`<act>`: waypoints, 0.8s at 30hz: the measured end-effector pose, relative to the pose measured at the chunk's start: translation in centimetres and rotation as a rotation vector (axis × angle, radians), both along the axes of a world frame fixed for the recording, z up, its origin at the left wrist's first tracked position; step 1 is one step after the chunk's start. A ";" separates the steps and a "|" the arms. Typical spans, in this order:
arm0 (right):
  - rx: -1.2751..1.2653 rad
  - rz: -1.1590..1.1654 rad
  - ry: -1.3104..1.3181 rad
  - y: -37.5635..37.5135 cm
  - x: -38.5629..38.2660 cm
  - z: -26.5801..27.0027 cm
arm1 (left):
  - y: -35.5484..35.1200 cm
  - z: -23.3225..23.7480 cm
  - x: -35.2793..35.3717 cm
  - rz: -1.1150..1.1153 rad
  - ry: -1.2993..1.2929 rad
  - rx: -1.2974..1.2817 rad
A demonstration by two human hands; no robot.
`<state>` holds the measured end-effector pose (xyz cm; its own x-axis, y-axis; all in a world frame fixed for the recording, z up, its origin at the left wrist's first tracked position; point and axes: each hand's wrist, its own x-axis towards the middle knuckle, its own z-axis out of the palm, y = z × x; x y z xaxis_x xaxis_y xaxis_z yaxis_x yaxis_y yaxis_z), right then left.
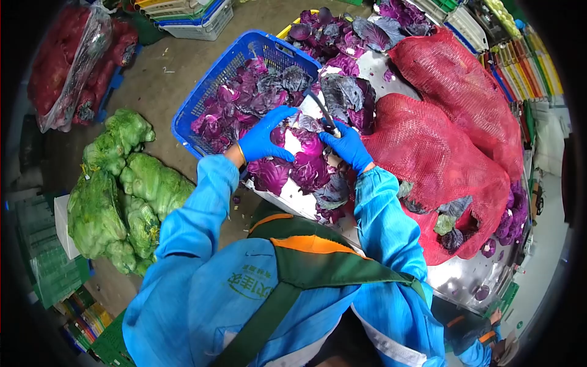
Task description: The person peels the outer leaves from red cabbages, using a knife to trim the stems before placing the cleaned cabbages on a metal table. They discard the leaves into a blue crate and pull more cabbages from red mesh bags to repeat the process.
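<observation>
My left hand (264,137), in a blue glove, is cupped with thumb and fingers wide apart at the left side of the purple cabbage pieces. My right hand (348,147), also gloved, grips a knife (324,109) whose blade points up and left. Its fingertips are right beside a red cabbage (310,144) between my hands. Two more red cabbages, one at the left (269,175) and one in the middle (310,172), lie closer to my body. Dark outer leaves (333,192) lie to their right. Beyond the knife is a large leafy red cabbage (347,98).
A blue basket (183,116) of red cabbages stands at the left of the table. Red mesh sacks (428,165) fill the right side. Loose purple leaves (373,30) are heaped at the back. Bagged green vegetables (153,180) sit on the left floor. Another person (474,333) is at lower right.
</observation>
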<state>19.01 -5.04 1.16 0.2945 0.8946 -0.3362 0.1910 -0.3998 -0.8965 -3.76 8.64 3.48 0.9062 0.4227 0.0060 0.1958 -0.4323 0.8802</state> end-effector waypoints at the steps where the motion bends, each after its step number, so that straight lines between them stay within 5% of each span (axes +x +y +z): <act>1: 0.006 0.051 -0.074 0.1 0.2 -0.4 | -0.9 -0.2 -0.3 0.134 0.006 0.057; 2: 0.011 0.104 -0.148 0.4 0.3 -0.2 | -2.2 -0.8 -0.9 0.281 0.051 0.112; 5: 0.023 0.158 -0.289 1.4 0.0 0.5 | -7.3 -1.8 0.0 0.606 -0.140 -0.273; 6: -0.009 0.183 -0.352 1.7 -0.2 0.6 | -8.5 -2.5 0.7 0.680 -0.070 0.009; 8: -0.005 0.114 -0.355 1.9 -0.6 0.0 | -8.7 -3.3 1.7 0.758 -0.012 0.117; 14: -0.100 -0.092 -0.571 -0.1 2.8 -7.6 | -6.1 -3.7 -0.2 0.496 -0.159 0.005; 19: 0.214 -0.017 -0.550 -1.8 -0.1 1.5 | -7.4 -5.3 0.2 0.684 -0.148 0.167; 24: 0.238 0.460 -0.636 -0.7 -1.3 4.9 | -5.9 -4.5 0.7 0.636 -0.153 0.111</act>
<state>17.72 -5.71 6.02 -0.0485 0.9987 -0.0147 0.7902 0.0293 -0.6122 -3.09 2.73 -0.98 0.4655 0.8646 0.1889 0.3193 -0.3631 0.8753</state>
